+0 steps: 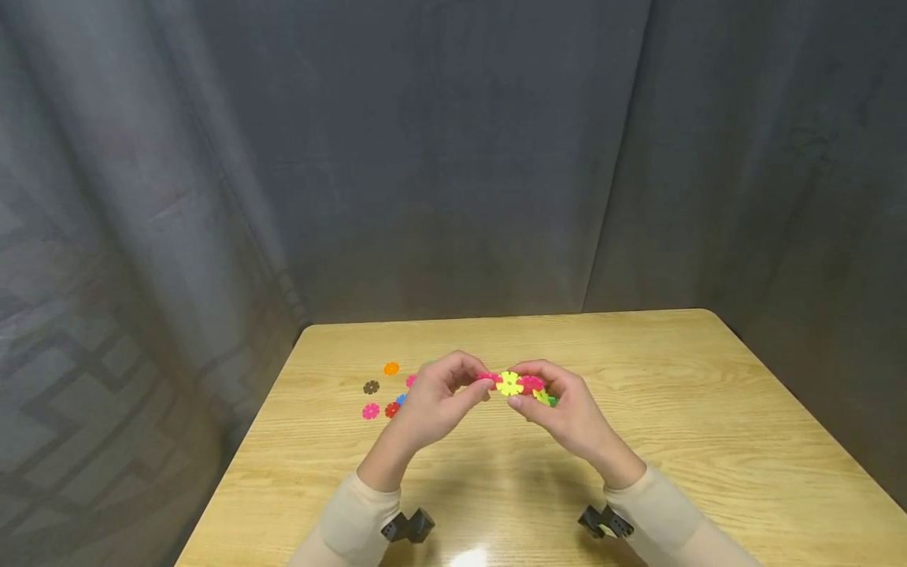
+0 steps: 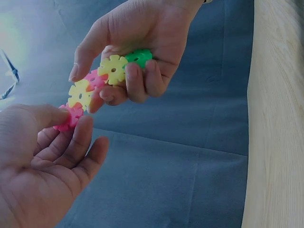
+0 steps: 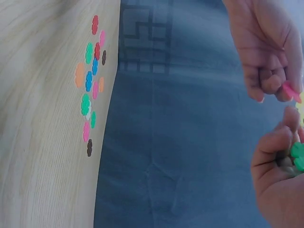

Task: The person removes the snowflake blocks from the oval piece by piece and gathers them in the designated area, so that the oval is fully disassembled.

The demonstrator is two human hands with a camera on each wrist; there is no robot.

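Hands at frame centre: left hand pinches a notched pink plastic disc; right hand grips the interlocked disc chain over the woodgrain table.

No text, label, brand, number or sign can be read anywhere in these views. The plastic discs are plain.

Desk: light wood grain, smooth, slight gloss. Snowflake discs: bright plastic, smooth. Backdrop curtain: grey cloth, matt. Sleeves: beige knit.
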